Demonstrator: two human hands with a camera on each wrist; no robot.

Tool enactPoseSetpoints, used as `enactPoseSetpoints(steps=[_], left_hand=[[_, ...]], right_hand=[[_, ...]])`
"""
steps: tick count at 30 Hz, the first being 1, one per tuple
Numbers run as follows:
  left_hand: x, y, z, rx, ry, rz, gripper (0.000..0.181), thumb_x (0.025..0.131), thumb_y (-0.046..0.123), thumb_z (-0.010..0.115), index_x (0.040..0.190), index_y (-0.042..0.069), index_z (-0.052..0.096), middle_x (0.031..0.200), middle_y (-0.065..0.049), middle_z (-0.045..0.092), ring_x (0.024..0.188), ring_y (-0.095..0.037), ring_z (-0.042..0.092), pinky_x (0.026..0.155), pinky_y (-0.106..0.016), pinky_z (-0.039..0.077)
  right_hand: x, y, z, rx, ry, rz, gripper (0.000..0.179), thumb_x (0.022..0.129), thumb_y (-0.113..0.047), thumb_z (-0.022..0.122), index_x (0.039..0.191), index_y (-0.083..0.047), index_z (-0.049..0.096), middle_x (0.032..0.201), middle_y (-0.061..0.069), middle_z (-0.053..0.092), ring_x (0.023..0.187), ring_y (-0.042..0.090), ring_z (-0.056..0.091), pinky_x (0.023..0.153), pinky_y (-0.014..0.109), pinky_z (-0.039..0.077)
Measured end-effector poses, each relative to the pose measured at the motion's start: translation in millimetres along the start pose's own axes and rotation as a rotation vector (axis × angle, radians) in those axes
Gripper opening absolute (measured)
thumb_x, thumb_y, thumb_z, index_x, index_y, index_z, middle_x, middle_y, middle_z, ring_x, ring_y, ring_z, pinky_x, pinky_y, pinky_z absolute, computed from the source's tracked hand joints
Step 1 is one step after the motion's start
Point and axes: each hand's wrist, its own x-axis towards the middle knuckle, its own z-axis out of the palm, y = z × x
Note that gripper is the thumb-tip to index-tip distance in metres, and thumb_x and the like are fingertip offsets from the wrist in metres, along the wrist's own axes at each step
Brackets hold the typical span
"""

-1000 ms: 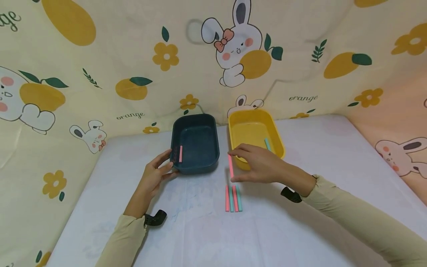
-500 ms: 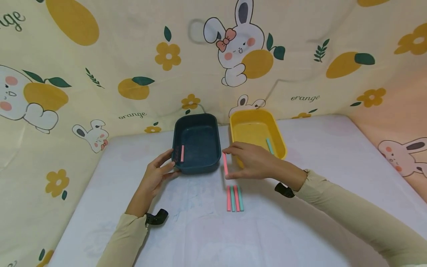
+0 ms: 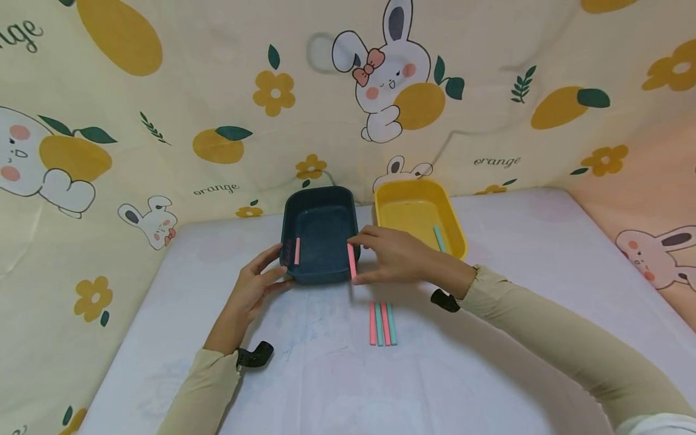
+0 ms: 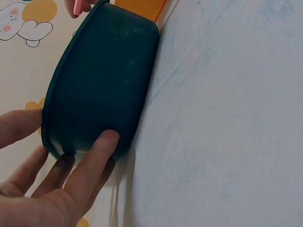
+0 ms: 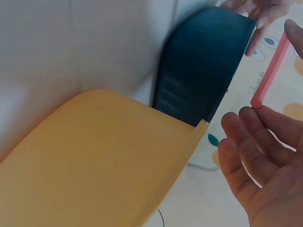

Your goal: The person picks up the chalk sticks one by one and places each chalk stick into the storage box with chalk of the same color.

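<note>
My right hand (image 3: 399, 257) pinches a pink chalk stick (image 3: 351, 261) by its two ends, between thumb and fingertips. In the head view the stick overlaps the right rim of the dark blue bin (image 3: 325, 278). Around that bin's near left corner, my left hand (image 3: 252, 287) holds on; the left wrist view shows its thumb and fingers spread over the wall (image 4: 99, 80) and rim. Another pink chalk stick (image 3: 297, 251) lies inside the dark bin at the left. Pink and green chalk sticks (image 3: 379, 324) lie side by side on the table in front.
A yellow bin (image 3: 457, 226) stands right of the dark one, with a green chalk stick (image 3: 439, 238) in it, partly behind my right arm. White cloth covers the table (image 3: 326, 386). A printed curtain (image 3: 217, 78) hangs close behind both bins.
My right hand has moved left with the pink chalk stick, from in front of the yellow bin to the dark bin's right rim. My left hand stays on the dark bin.
</note>
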Motion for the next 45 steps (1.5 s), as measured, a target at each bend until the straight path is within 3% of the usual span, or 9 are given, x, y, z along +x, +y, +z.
enactPoseSetpoints(steps=[13, 23, 30, 45], left_hand=[[4.8, -0.6, 7.7, 0.001, -0.013, -0.015, 0.060, 0.098, 0.000, 0.055, 0.154, 0.015, 0.038, 0.158, -0.010, 0.033, 0.108, -0.015, 0.058, 0.094, -0.041, 0.057], [2.0, -4.3, 3.3, -0.028, 0.004, -0.043, 0.057, 0.101, 0.004, 0.054, 0.154, 0.015, 0.037, 0.160, -0.010, 0.032, 0.097, -0.013, 0.064, 0.090, -0.035, 0.059], [-0.7, -3.2, 0.7, -0.034, 0.005, -0.044, 0.057, 0.101, 0.004, 0.053, 0.155, 0.016, 0.036, 0.160, -0.009, 0.031, 0.099, -0.012, 0.063, 0.090, -0.034, 0.059], [-2.2, 1.1, 0.1, -0.006, 0.006, -0.078, 0.057, 0.102, 0.009, 0.053, 0.155, 0.021, 0.036, 0.163, -0.008, 0.027, 0.109, -0.016, 0.060, 0.095, -0.035, 0.057]], right_hand=[[6.6, 1.0, -0.9, -0.002, -0.015, 0.022, 0.085, 0.077, -0.068, 0.071, 0.144, -0.020, 0.053, 0.137, 0.002, 0.056, 0.112, 0.018, 0.058, 0.095, 0.035, 0.054], [24.3, 0.3, 2.5, 0.014, -0.031, 0.023, 0.084, 0.080, -0.070, 0.068, 0.146, -0.021, 0.051, 0.138, 0.002, 0.055, 0.111, 0.017, 0.057, 0.095, 0.035, 0.055], [38.9, -3.5, 2.2, 0.043, -0.041, 0.051, 0.083, 0.079, -0.070, 0.069, 0.146, -0.024, 0.050, 0.139, 0.000, 0.053, 0.114, 0.018, 0.056, 0.099, 0.037, 0.053], [62.3, -6.1, 7.7, 0.058, -0.078, 0.009, 0.083, 0.080, -0.071, 0.066, 0.147, -0.025, 0.049, 0.141, -0.001, 0.051, 0.113, 0.015, 0.055, 0.101, 0.034, 0.052]])
